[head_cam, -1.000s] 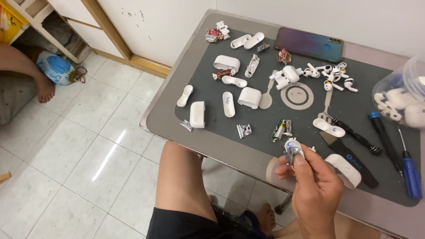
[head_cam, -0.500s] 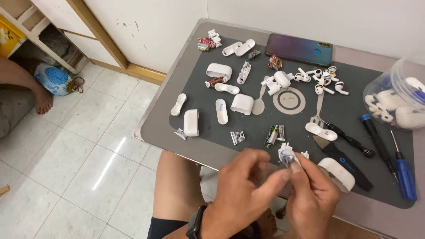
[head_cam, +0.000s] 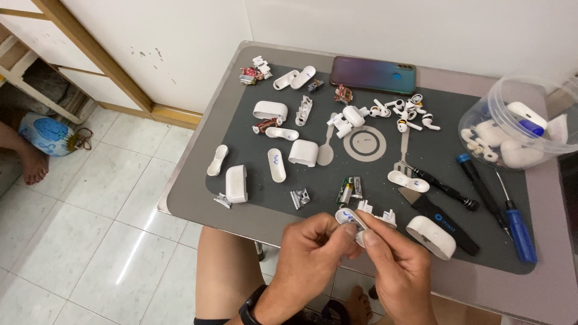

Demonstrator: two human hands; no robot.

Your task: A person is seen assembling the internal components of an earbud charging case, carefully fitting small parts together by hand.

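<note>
My left hand [head_cam: 313,253] and my right hand [head_cam: 394,265] meet at the near edge of the table, both pinching one small white plastic earbud-case part [head_cam: 349,219] between fingertips. A black watch band sits on my left wrist. Just beyond the hands lie a white clip piece [head_cam: 379,213], a small battery cell [head_cam: 345,191] and a white case shell [head_cam: 431,237] on the dark grey work mat [head_cam: 253,144].
Several white case halves and earbuds are scattered over the mat, with a phone [head_cam: 372,74] at the far edge. Screwdrivers [head_cam: 516,219] and a black pry tool [head_cam: 442,219] lie right. A clear tub [head_cam: 512,126] holds more parts. Another person's foot [head_cam: 33,165] rests on the tiled floor, left.
My left hand came up from below and joined the right hand on the white part. The view shifted so the table sits more centrally.
</note>
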